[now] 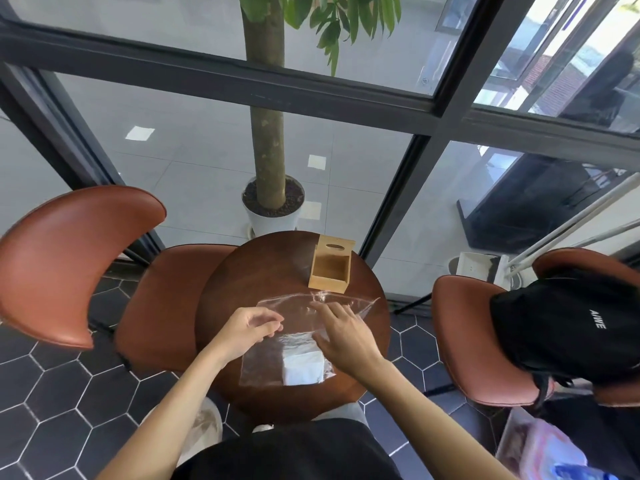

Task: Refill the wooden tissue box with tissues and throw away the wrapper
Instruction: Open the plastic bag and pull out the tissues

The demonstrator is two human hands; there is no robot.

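A clear plastic wrapper [298, 310] lies flat on the round dark wooden table [242, 282], with a white stack of tissues [303, 370] inside at its near end. My left hand [251, 327] hovers at the wrapper's left edge, fingers curled and apart, holding nothing that I can see. My right hand [346, 336] rests palm down on the wrapper, fingers spread toward its far end. The wooden tissue box [330, 271] stands empty at the table's far side, its slotted lid [335, 247] tipped up behind it.
Brown leather chairs stand to the left [69, 258] and right [481, 341]; a black backpack [568, 323] sits on the right one. A potted tree [272, 206] stands beyond the table by the glass wall. A bag [543, 448] lies on the floor at lower right.
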